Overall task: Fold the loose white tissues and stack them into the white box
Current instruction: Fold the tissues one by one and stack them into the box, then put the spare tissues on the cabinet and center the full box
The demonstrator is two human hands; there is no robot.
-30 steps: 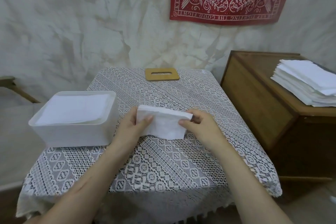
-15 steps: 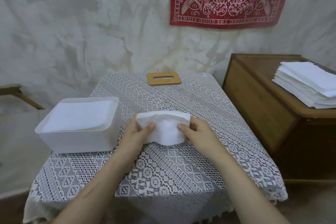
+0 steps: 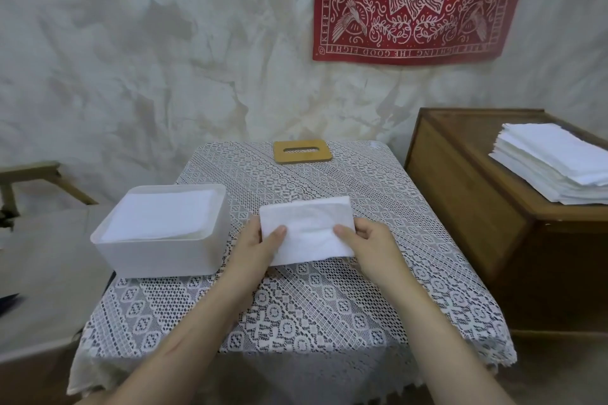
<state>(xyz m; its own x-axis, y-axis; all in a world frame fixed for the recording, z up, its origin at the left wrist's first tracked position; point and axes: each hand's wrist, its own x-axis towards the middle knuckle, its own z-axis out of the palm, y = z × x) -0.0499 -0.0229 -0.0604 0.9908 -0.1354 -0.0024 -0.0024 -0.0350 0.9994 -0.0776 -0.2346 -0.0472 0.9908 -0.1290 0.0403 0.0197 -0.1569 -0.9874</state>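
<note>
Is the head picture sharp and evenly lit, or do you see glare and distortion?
Head view: light soft and even, shadows faint; the tissue and the white box look washed out, with little texture; the wide-angle lens skews the wooden cabinet; slight softness overall.

Two bare forearms reach forward from the lower edge of the view, angling in toward each other. The left hand [image 3: 255,248] pinches the left edge of a folded white paper tissue [image 3: 307,233], thumb laid flat on top, fingers hidden beneath. The right hand [image 3: 370,245] grips the opposite edge in the same way, thumb pressed on the upper face, knuckles curled. Both wrists run straight, and the hands sit level with each other.
</note>
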